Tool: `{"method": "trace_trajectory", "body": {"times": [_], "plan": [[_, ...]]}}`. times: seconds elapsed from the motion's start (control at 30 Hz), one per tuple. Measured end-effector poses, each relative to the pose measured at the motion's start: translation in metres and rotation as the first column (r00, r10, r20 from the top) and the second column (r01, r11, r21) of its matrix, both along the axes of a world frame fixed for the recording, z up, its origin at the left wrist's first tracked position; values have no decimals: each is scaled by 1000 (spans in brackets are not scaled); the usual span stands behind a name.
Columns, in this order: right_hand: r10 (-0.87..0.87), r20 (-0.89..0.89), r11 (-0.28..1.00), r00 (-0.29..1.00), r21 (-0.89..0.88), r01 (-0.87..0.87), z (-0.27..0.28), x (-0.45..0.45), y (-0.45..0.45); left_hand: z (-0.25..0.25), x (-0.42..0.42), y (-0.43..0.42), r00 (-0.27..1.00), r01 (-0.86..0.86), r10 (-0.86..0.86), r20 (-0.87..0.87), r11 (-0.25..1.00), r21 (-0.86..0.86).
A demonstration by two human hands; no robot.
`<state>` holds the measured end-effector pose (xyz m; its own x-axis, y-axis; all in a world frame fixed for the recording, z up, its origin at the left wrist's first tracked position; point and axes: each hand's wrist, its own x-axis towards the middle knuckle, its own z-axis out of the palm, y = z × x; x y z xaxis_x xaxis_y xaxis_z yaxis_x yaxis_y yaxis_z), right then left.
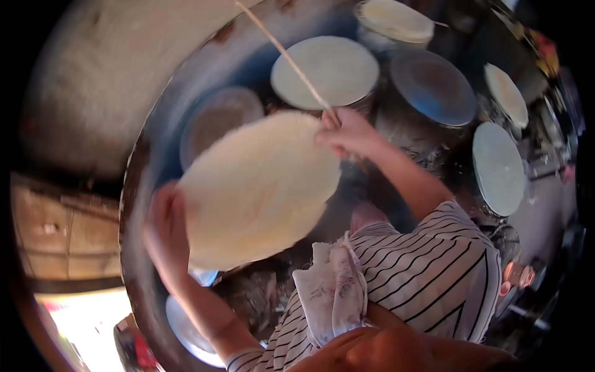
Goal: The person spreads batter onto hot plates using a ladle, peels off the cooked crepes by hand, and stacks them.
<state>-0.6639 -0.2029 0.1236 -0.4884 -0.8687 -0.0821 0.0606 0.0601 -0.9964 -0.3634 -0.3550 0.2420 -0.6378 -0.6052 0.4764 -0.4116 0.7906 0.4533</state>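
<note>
A large, thin, pale round flatbread [260, 192] is stretched out between my two hands. My left hand [170, 217], blurred by motion, has its fingers closed on the flatbread's left edge. Closed around a thin wooden stick [291, 62], my right hand [350, 133] is at the flatbread's upper right edge. The stick slants up and to the left, past a round griddle with a pale sheet [325, 71] on it. Under the flatbread's upper left side, a greyish round griddle [220, 121] is partly hidden.
Several round griddles stand in a ring around me, including a bare dark griddle [434, 87]. Pale sheets lie at the right [499, 167], farther right [506, 96] and at the top [396, 22]. A curved rim [142, 155] edges the ring. White cloth [331, 291] hangs at my chest.
</note>
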Motion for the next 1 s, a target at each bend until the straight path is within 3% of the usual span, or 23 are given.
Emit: {"method": "trace_trajectory", "body": {"times": [0.03, 0.1, 0.17, 0.23, 0.3, 0.37, 0.43, 0.47, 0.5, 0.53, 0.57, 0.67, 0.73, 0.77, 0.8, 0.83, 0.87, 0.9, 0.97, 1.0], "plan": [[-50, -11, 998, 999, -47, 49, -16, -71, 21, -8, -82, 0, 997, 64, -66, 37, 996, 57], [-133, -31, 982, 991, -138, 127, -18, -186, 31, -25, -210, -33, 982, 191, -191, 9, 981, -12], [-307, -196, 939, 931, -224, 262, 18, -289, 26, -17, -322, -51, 960, 257, -265, -93, 962, -87], [-441, -433, 892, 786, -312, 328, 104, -377, 38, 28, -422, -57, 897, 306, -349, -271, 933, -188], [-492, -451, 862, 744, -371, 346, 148, -468, 82, 46, -509, -15, 857, 363, -399, -327, 917, -169], [-487, -431, 860, 760, -389, 330, 150, -531, 132, 5, -599, -3, 767, 488, -510, -389, 858, -161], [-454, -261, 867, 852, -350, 355, 97, -609, 162, -50, -684, 2, 707, 471, -632, -318, 756, -456], [-546, -273, 837, 792, -211, 505, 101, -603, 160, -60, -709, -1, 712, 454, -619, -331, 766, -456], [-603, -228, 788, 764, -317, 527, 62, -621, 153, -91, -736, -8, 733, 446, -603, -314, 775, -448], [-649, -200, 753, 734, -306, 582, 11, -666, 164, -132, -792, 4, 758, 446, -591, -278, 779, -440], [-676, -191, 735, 712, -242, 633, -4, -675, 157, -147, -818, 1, 773, 427, -574, -269, 786, -448], [-736, -383, 641, 559, -127, 757, -80, -725, 135, -185, -853, -7, 881, 381, -453, -139, 851, -361], [-719, -444, 619, 535, -60, 783, -110, -741, 126, -193, -827, 6, 856, 508, -515, -51, 855, -104], [-697, -462, 631, 549, -32, 775, -126, -745, 127, -190, -797, 19, 802, 596, -593, 71, 802, -43], [-676, -481, 639, 559, -5, 769, -139, -749, 128, -176, -761, 36, 692, 651, -673, 262, 738, 178], [-679, -477, 638, 558, -8, 770, -146, -747, 129, -186, -722, 42, 530, 746, -839, 123, 530, 402], [-680, -476, 638, 558, -8, 770, -146, -742, 131, -202, -691, 52, 311, 554, -950, -37, 149, 819], [-674, -482, 643, 560, -11, 766, -146, -740, 132, -166, -660, 62, 211, 98, -964, 161, 185, 978], [-655, -478, 669, 585, -7, 743, -152, -744, 133, -158, -597, 86, 489, -207, -871, 44, -66, 976], [-642, -464, 681, 610, 21, 732, -156, -743, 133, -153, -580, 94, 573, -233, -819, -42, -212, 949]]}}
